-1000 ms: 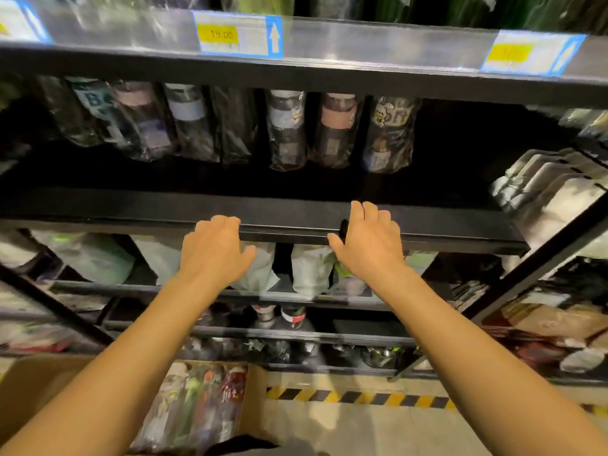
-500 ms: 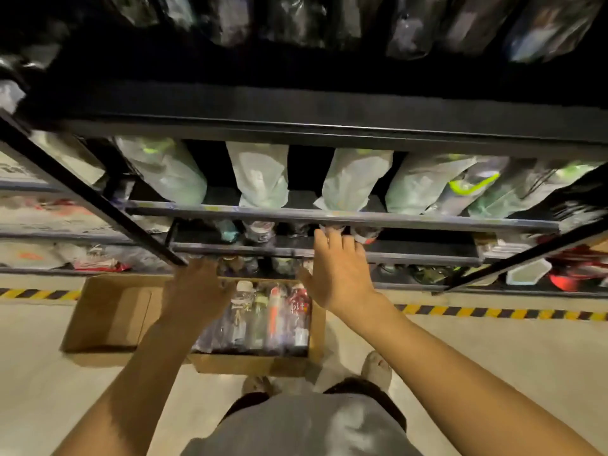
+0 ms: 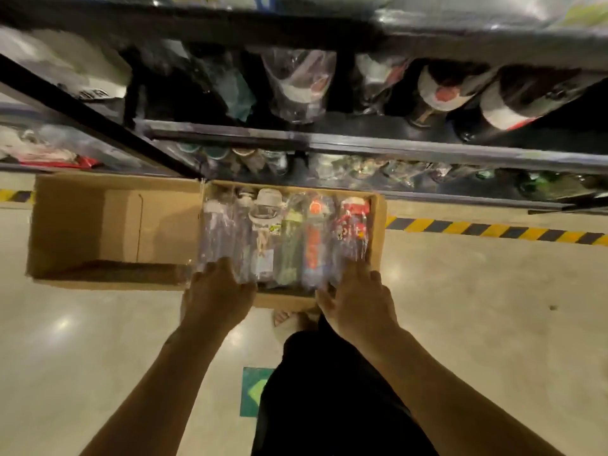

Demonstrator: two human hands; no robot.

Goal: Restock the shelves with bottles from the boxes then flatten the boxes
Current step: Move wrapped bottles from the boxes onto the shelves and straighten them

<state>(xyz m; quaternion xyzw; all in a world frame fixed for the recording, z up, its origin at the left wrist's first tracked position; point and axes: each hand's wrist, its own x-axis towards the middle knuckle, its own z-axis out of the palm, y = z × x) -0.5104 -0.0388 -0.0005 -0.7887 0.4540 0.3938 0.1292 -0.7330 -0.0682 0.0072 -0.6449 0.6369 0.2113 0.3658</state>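
In the open brown cardboard box point(image 3: 115, 225) on the floor point(image 3: 493, 307): clear plastic-wrapped bottles point(image 3: 286, 238), near ends touched by left grip point(image 3: 217, 291) and right grip point(image 3: 358, 301); whether either is clamped cannot be told.

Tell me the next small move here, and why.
Probably close each hand on a bottle and lift. The left hand and right hand are at the near ends of the wrapped bottles lying in the box; whether they grip yet is blurred.
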